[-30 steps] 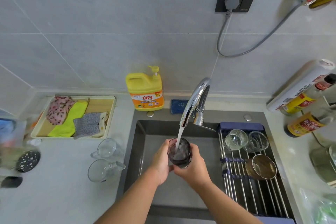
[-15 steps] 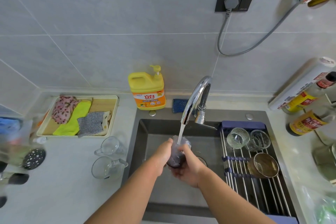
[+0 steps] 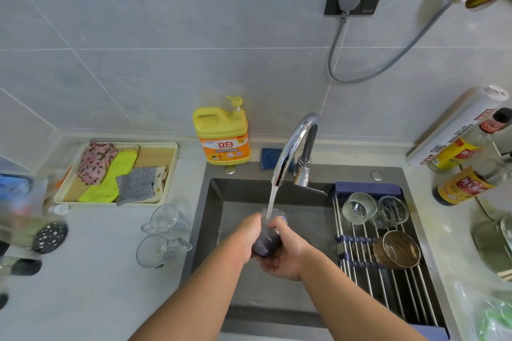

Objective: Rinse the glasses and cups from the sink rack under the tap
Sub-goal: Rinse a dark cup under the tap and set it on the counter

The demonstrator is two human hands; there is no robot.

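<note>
The dark glass [image 3: 267,243] is over the middle of the sink [image 3: 219,202], held between both hands under the tap [image 3: 293,144]. It is tilted, and its upper end points to 12 o'clock. The water [image 3: 273,196] falls from the spout onto this upper end. The left hand [image 3: 243,238] holds the glass from the 9 o'clock side, with fingers curled round it. The right hand [image 3: 285,255] holds it from the 3 o'clock side and from below, also with fingers curled round it. Most of the glass is hidden by the hands.

At 3 o'clock from the hands the rack [image 3: 388,285] lies across the right part of the sink. At its far end stand a ribbed glass [image 3: 358,207] and a clear glass [image 3: 392,212], just beside each other. A brown cup [image 3: 397,249] lies on its side near them, at 6 o'clock from the clear glass.

At 9 o'clock from the sink, two clear mugs [image 3: 164,219] lie on the surface [image 3: 97,271], one near the other. At 12 o'clock from them is a tray [image 3: 173,171] with folded cloths [image 3: 110,174] in it. A yellow soap bottle [image 3: 223,135] stands at the wall, at 11 o'clock from the tap, and a blue sponge [image 3: 270,158] lies between the two. At 3 o'clock from the sink, several sauce bottles [image 3: 465,183] stand on the surface.
</note>
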